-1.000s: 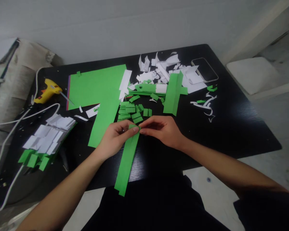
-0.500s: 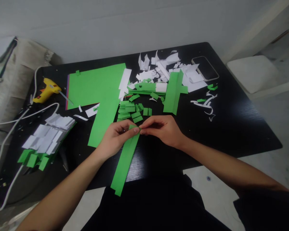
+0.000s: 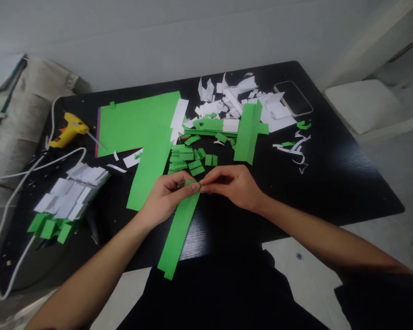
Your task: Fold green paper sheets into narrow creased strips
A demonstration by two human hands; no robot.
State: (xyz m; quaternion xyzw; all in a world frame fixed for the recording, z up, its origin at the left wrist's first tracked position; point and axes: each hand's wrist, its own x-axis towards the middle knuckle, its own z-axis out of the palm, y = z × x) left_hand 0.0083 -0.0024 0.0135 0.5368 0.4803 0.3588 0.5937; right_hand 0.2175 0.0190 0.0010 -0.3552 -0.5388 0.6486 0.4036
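A long folded strip of green paper (image 3: 181, 229) slants from between my hands down past the table's front edge. My left hand (image 3: 168, 197) is closed on its upper end, thumb on top. Fingertips of my right hand (image 3: 232, 185) pinch at the right corner of that same end, touching the left thumb's tip; the bit between them is mostly hidden. Just beyond lie small folded green paper pieces (image 3: 181, 154) in a loose pile. Another creased green strip (image 3: 247, 133) rests behind my right hand. Left of my left hand is a flat green sheet (image 3: 147, 178).
A yellow glue gun (image 3: 72, 130) with a white cord lies at the left, near a layered white-and-green paper piece (image 3: 64, 197). White paper scraps (image 3: 234, 98) and a phone (image 3: 293, 97) are at the back. Curled trimmings (image 3: 296, 149) lie on the right of the black table (image 3: 344, 183).
Both hands keep almost the same grip and position on the green strip. The view has shifted very slightly, with things on the left appearing a little further right.
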